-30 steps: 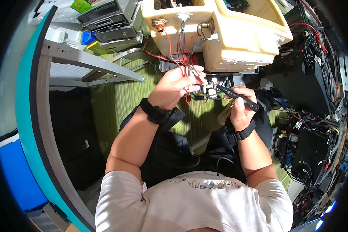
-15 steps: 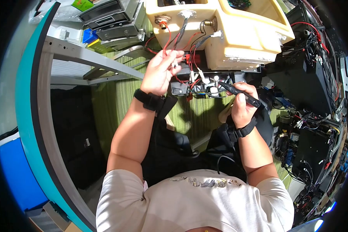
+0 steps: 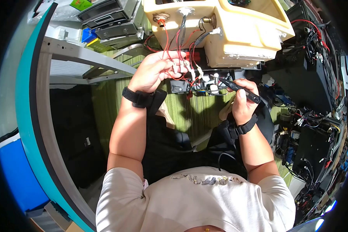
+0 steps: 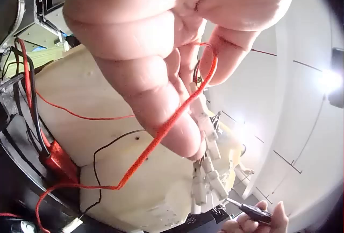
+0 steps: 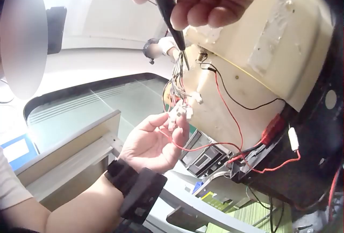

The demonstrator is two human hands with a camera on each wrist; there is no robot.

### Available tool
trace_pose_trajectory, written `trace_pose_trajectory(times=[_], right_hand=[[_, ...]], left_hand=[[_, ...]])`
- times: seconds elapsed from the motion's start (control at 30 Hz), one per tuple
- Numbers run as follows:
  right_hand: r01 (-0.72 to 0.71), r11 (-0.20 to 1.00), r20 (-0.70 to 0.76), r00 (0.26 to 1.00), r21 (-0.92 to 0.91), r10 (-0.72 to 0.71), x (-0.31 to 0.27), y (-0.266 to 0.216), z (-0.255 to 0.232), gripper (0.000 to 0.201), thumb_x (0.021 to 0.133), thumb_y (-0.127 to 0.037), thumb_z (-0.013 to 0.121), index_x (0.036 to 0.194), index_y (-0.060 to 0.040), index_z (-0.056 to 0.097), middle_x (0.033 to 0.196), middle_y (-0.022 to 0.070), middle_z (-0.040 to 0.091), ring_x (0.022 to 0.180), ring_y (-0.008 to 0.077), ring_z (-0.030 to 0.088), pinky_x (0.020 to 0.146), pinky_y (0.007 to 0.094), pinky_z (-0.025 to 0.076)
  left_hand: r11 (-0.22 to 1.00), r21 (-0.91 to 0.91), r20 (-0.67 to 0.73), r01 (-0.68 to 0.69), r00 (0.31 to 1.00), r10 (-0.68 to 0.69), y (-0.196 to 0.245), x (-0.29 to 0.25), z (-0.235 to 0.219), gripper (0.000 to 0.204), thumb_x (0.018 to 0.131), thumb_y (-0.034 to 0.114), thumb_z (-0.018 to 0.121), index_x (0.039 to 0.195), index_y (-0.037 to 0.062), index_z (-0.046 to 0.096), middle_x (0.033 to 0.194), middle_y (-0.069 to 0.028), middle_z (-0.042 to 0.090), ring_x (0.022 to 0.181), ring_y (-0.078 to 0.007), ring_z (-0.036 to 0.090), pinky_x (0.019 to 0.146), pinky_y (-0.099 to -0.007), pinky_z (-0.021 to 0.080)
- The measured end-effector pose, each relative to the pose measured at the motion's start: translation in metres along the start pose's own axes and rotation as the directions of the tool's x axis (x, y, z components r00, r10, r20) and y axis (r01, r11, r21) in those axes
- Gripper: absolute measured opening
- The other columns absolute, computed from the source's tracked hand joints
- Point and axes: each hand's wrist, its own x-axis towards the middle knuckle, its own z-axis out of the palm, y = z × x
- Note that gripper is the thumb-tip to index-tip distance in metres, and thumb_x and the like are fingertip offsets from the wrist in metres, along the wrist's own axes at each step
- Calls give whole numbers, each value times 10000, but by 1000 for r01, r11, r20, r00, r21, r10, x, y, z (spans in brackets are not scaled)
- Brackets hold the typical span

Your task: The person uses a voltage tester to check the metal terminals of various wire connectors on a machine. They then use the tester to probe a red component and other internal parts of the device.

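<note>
A: Left hand [image 3: 152,73]?
B: Fingers are pinching the red wire [image 4: 161,136] and white connectors [image 3: 189,71] below the cream housing [image 3: 236,34].
A: Right hand [image 3: 241,102]?
B: Fingers are gripping the black probe [image 3: 239,91], tip at the connectors.

Green striped floor [image 3: 116,96]; grey metal frame [image 3: 85,58] left; cluttered electronics [image 3: 317,147] right.

The head view looks steeply down over the person's chest and both forearms. The left wrist view sits close under the left hand [image 4: 161,44], facing up. The right wrist view looks up past the tool [image 5: 169,15]. All three share the cream housing [image 3: 239,31] and wires [image 3: 179,50].
</note>
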Motion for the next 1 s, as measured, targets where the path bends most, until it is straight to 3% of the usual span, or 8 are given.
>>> trace_pose_trajectory(times=[0.23,0.5,0.67,0.77,1.0], right_hand=[[4,1000,8,1000,-3,-4,-1,2,0,184,802,-76,543,954,21,507,894,108,530,740,147,560,695,262,462],[36,998,17,999,56,-37,1,0,9,209,808,-114,559,958,17,498,883,120,531,735,159,559,691,272,464],[85,995,28,996,59,-86,2,0,11,209,808,-123,560,951,16,499,866,125,532,730,165,555,685,275,461],[71,996,29,997,53,-73,2,1,10,212,807,-130,564,947,17,502,859,124,532,729,166,553,683,274,459],[67,995,17,998,69,-68,2,-1,14,221,804,-136,572,945,20,503,853,124,533,732,167,551,683,274,458]], left_hand=[[1000,-2,18,10,1000,-10,2,-4,8,351,849,124,472,1126,-87,428,963,-170,571,856,-210,596,627,-252,536],[995,102,20,11,1000,-13,-4,1,12,293,859,189,511,1029,-49,505,799,-70,574,672,-108,584,542,-189,524],[993,117,9,15,1000,-16,-9,10,19,248,867,195,504,962,-32,532,692,-43,574,544,-53,543,421,-146,431],[984,177,-93,1,996,15,-11,11,22,215,865,199,512,862,-13,546,650,-29,569,489,-48,523,413,-144,422],[994,105,-155,35,988,-18,-11,13,30,155,820,122,571,735,-3,538,644,-53,560,484,-51,491,400,-145,372]])
